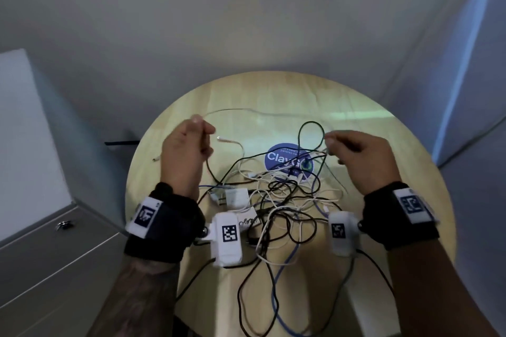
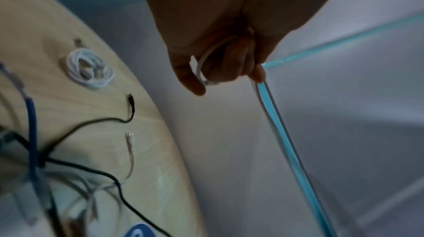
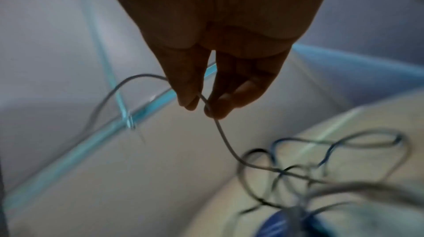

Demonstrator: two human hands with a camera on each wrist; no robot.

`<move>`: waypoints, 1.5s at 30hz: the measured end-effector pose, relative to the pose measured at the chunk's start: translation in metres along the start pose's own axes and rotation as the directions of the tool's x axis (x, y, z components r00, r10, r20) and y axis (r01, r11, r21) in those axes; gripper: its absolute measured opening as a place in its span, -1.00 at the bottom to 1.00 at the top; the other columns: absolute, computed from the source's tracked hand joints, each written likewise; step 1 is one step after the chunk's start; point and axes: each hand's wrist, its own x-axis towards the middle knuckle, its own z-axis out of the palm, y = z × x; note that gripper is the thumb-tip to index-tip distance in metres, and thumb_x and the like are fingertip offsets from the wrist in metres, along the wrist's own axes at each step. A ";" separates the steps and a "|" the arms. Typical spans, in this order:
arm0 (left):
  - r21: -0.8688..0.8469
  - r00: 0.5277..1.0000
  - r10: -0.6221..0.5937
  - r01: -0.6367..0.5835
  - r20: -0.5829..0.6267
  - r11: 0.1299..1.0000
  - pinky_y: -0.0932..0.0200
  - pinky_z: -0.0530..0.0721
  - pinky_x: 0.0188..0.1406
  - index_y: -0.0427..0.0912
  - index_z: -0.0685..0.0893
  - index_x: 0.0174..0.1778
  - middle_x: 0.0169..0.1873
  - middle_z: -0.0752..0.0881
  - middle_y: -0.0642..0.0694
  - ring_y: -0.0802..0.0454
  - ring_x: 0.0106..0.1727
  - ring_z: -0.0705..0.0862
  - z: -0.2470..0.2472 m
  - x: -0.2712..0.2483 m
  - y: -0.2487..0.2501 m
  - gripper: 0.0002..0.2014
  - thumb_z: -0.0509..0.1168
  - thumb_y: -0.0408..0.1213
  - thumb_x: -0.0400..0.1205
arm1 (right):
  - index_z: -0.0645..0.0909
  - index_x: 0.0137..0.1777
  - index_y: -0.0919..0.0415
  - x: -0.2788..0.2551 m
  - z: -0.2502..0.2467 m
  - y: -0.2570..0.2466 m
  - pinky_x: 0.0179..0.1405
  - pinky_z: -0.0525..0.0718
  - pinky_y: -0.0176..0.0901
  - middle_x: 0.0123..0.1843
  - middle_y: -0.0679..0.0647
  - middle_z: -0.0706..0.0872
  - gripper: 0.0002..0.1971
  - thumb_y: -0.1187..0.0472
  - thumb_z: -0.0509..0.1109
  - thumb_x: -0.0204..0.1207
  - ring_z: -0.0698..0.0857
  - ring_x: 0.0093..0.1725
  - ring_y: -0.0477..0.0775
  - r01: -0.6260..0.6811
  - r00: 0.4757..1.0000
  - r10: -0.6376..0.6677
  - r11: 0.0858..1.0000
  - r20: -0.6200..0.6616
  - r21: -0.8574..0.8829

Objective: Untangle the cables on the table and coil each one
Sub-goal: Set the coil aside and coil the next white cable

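Note:
A tangle of white, black and blue cables (image 1: 284, 200) lies on the round wooden table (image 1: 383, 156). My left hand (image 1: 189, 142) is raised above the table's left side; its fingers curl round the end of a thin white cable (image 1: 246, 110), seen looped in the hand as the white cable (image 2: 201, 63). That cable arcs across to my right hand (image 1: 356, 156), which pinches the white cable (image 3: 220, 128) between thumb and fingertips above the pile's far right. A neat coil of white cable (image 2: 90, 68) rests on the table in the left wrist view.
A blue round sticker (image 1: 287, 161) sits under the pile. White chargers (image 1: 236, 197) lie at the pile's left. Loose black (image 2: 130, 103) and white (image 2: 130, 139) plug ends lie near the table's edge. A grey cabinet (image 1: 54, 227) stands to the left; walls surround the table.

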 end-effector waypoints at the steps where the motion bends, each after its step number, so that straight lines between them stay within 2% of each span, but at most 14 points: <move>1: 0.083 0.998 0.005 -0.009 0.059 0.996 0.13 0.55 -0.17 -0.15 0.64 -0.24 -0.48 0.42 -0.01 0.12 -0.40 0.40 0.006 -0.005 0.000 -0.69 0.16 -0.14 0.77 | 0.80 -0.02 0.09 -0.001 -0.001 -0.011 -0.09 0.73 -0.15 -0.20 0.00 0.84 -0.91 0.24 0.47 0.57 0.78 -0.19 -0.05 -0.031 1.000 0.030 0.983 0.008 0.182; 5: 0.283 0.918 -0.039 -0.081 0.394 0.956 0.05 0.62 -0.08 -0.09 0.70 0.02 -0.37 0.56 -0.13 0.09 -0.30 0.55 0.034 -0.026 -0.002 -0.86 0.38 -0.13 0.64 | 0.74 0.00 0.25 -0.009 0.004 -0.055 -0.22 0.74 -0.23 -0.17 0.15 0.83 -0.89 0.30 0.37 0.62 0.79 -0.20 0.06 -0.107 0.992 0.043 0.804 0.123 0.584; 8: 0.196 0.826 -0.046 -0.080 0.562 0.977 0.21 0.61 -0.10 -0.05 0.68 0.21 -0.38 0.68 0.16 0.21 -0.31 0.64 0.052 -0.040 -0.010 -0.75 0.44 -0.24 0.61 | 0.71 -0.02 0.30 -0.016 0.016 -0.072 -0.26 0.74 -0.23 -0.18 0.16 0.82 -0.87 0.25 0.38 0.57 0.77 -0.26 0.05 -0.166 0.975 0.016 0.712 0.221 0.682; 11: 0.201 0.887 0.055 -0.164 0.458 0.966 0.18 0.51 -0.22 -0.08 0.77 -0.11 -0.48 0.64 0.20 0.25 -0.39 0.54 0.059 -0.041 -0.019 -0.86 0.31 -0.23 0.71 | 0.73 0.03 0.28 -0.018 0.025 -0.071 -0.17 0.76 -0.18 -0.12 0.16 0.83 -0.76 0.16 0.44 0.44 0.78 -0.20 0.08 -0.158 0.965 -0.038 0.703 0.259 0.693; 13: 0.149 0.929 -0.018 -0.040 0.370 0.988 0.14 0.48 -0.27 -0.10 0.73 -0.27 -0.55 0.52 0.13 0.15 -0.45 0.44 0.055 -0.035 -0.023 -0.70 0.23 -0.18 0.75 | 0.72 0.16 0.18 -0.015 0.028 -0.061 -0.05 0.75 -0.18 0.04 0.10 0.84 -0.77 0.24 0.47 0.52 0.80 0.00 0.03 -0.091 0.964 -0.073 0.813 0.256 0.574; 15: -0.004 0.915 -0.105 0.115 0.389 0.993 0.12 0.49 -0.27 -0.16 0.67 -0.25 -0.57 0.42 0.04 0.11 -0.48 0.39 0.049 -0.030 -0.024 -0.66 0.15 -0.14 0.78 | 0.67 0.31 0.02 -0.014 0.030 -0.041 0.08 0.68 -0.20 0.20 -0.10 0.78 -0.66 0.23 0.50 0.54 0.73 0.15 -0.14 0.049 0.941 -0.116 0.976 0.318 0.213; 18: -0.248 0.874 -0.183 0.319 0.450 0.915 0.15 0.49 -0.30 -0.17 0.60 -0.22 -0.60 0.31 0.05 0.12 -0.55 0.26 0.042 -0.019 -0.020 -0.65 0.07 -0.11 0.79 | 0.72 0.22 -0.08 -0.019 0.041 -0.015 0.16 0.60 -0.21 0.08 -0.25 0.74 -0.74 0.09 0.47 0.55 0.67 0.09 -0.20 0.190 0.877 -0.028 0.937 0.480 -0.293; 23: -0.467 0.940 -0.219 0.322 0.263 0.824 0.20 0.44 -0.31 -0.06 0.54 -0.22 -0.59 0.33 0.11 0.19 -0.62 0.22 0.009 0.018 -0.017 -0.66 0.04 -0.04 0.80 | 0.74 -0.14 -0.05 -0.007 0.030 -0.002 -0.10 0.61 -0.13 -0.21 -0.14 0.78 -0.91 0.06 0.42 0.57 0.71 -0.14 -0.12 0.139 0.949 -0.017 0.920 0.316 -0.367; 28: -0.583 0.957 -0.259 0.284 0.128 0.761 0.24 0.48 -0.32 -0.07 0.57 -0.23 -0.55 0.39 0.08 0.16 -0.61 0.22 -0.012 0.031 -0.022 -0.65 0.06 -0.04 0.80 | 0.72 -0.10 -0.01 0.001 0.011 0.011 -0.05 0.56 -0.18 -0.12 -0.07 0.77 -0.91 0.03 0.42 0.58 0.71 -0.06 -0.03 0.074 0.984 0.005 0.898 0.178 -0.434; 30: -0.575 0.957 -0.270 0.280 0.105 0.769 0.24 0.47 -0.33 -0.07 0.58 -0.22 -0.54 0.39 0.08 0.15 -0.61 0.21 -0.016 0.034 -0.021 -0.66 0.07 -0.04 0.80 | 0.73 -0.09 0.06 0.003 0.004 0.007 -0.08 0.64 -0.16 -0.15 0.00 0.80 -0.90 0.08 0.44 0.58 0.74 -0.13 0.01 0.003 0.995 0.030 0.943 0.093 -0.334; 34: -0.427 0.959 -0.253 0.284 0.129 0.858 0.21 0.48 -0.34 -0.07 0.60 -0.17 -0.56 0.36 0.10 0.15 -0.59 0.23 -0.016 0.030 -0.022 -0.68 0.08 -0.04 0.79 | 0.69 0.05 0.28 0.002 -0.004 -0.021 -0.16 0.81 0.04 -0.18 0.15 0.81 -0.86 0.20 0.40 0.63 0.80 -0.21 0.05 -0.105 0.994 0.100 0.960 0.033 0.260; 38: -0.215 0.952 -0.232 0.274 0.200 0.937 0.20 0.45 -0.39 -0.09 0.64 -0.14 -0.56 0.26 0.07 0.11 -0.53 0.21 -0.006 0.020 -0.018 -0.68 0.08 -0.06 0.80 | 0.56 0.00 0.11 0.008 -0.013 -0.041 -0.27 0.76 -0.17 -0.14 0.02 0.83 -0.94 0.15 0.35 0.64 0.83 -0.10 0.03 -0.119 0.992 0.116 0.733 0.050 0.669; 42: -0.123 0.928 -0.230 0.276 0.294 0.953 0.19 0.47 -0.36 -0.10 0.70 -0.03 -0.49 0.23 0.02 0.08 -0.47 0.20 0.000 0.011 -0.014 -0.70 0.11 -0.08 0.79 | 0.52 0.03 0.15 0.009 -0.024 -0.051 -0.21 0.75 -0.22 -0.11 0.02 0.84 -0.91 0.25 0.19 0.72 0.83 -0.05 0.01 -0.130 0.989 0.115 0.443 0.088 0.887; 45: -0.189 0.902 -0.245 0.326 0.354 0.926 0.19 0.49 -0.30 -0.09 0.68 0.02 -0.51 0.26 0.07 0.13 -0.53 0.20 0.000 0.010 -0.010 -0.73 0.11 -0.07 0.78 | 0.55 -0.03 0.14 0.007 -0.029 -0.053 -0.24 0.76 -0.23 -0.33 -0.06 0.75 -0.85 0.23 0.17 0.72 0.77 -0.30 -0.12 -0.206 0.973 0.160 0.294 0.165 0.933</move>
